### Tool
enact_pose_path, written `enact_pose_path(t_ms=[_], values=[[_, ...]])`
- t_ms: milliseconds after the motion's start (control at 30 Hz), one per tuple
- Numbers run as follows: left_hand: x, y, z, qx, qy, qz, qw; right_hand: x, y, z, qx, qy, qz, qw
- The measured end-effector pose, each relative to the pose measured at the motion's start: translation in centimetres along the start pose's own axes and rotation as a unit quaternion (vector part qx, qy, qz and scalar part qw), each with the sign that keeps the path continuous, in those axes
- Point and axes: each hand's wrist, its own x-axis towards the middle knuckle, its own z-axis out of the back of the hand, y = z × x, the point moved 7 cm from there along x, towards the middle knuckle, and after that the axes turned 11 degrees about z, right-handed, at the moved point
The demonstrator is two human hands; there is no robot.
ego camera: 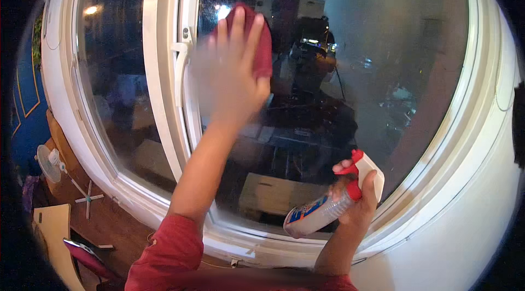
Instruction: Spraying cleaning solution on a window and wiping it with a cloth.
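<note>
My left hand [236, 71] is spread flat over a dark red cloth [264, 53], pressing it to the window glass [381, 98]. Part of that hand is blurred, and it covers much of the cloth. Lower right, my right hand [365, 205] grips a clear spray bottle [316, 217] by the neck, with fingers at the red trigger [346, 170]. The bottle is tilted, its base toward the lower left; it has a blue label and a white-and-red spray head. Just left of the cloth is the white window handle [180, 71].
White frame bars [160, 65] divide the window, with a second pane [115, 78] at left. A white sill [229, 246] runs below, and a white wall [443, 250] stands at right. A pedestal fan [51, 162] and a light wooden panel [55, 229] are at lower left. The glass carries reflections.
</note>
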Motion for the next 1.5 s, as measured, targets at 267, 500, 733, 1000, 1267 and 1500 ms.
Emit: enact_pose_path(t_ms=[267,500,733,1000,1267,1500], values=[[3.7,0.4,0.1,0.012,-0.093,-0.005,0.996,7.9,6.5,-12.1,-0.063,0.122,0.079,0.987],[2.5,1.3,0.7,0.067,-0.078,0.013,0.995,15.4,8.5,-18.9,-0.023,0.144,0.127,0.981],[4.4,1.3,0.1,0.061,-0.144,0.054,0.986,16.5,7.4,-17.1,-0.025,0.112,0.11,0.987],[16.8,-4.3,-0.7,-0.012,-0.232,0.046,0.972,11.4,8.0,-12.3,-0.143,0.127,0.117,0.974],[8.8,-14.5,-1.4,-0.151,-0.056,-0.291,0.943,9.7,5.6,-9.1,-0.061,0.086,0.064,0.992],[16.6,-7.8,-0.1,-0.015,-0.044,-0.313,0.948,9.5,6.3,-8.6,-0.075,0.061,0.041,0.994]])
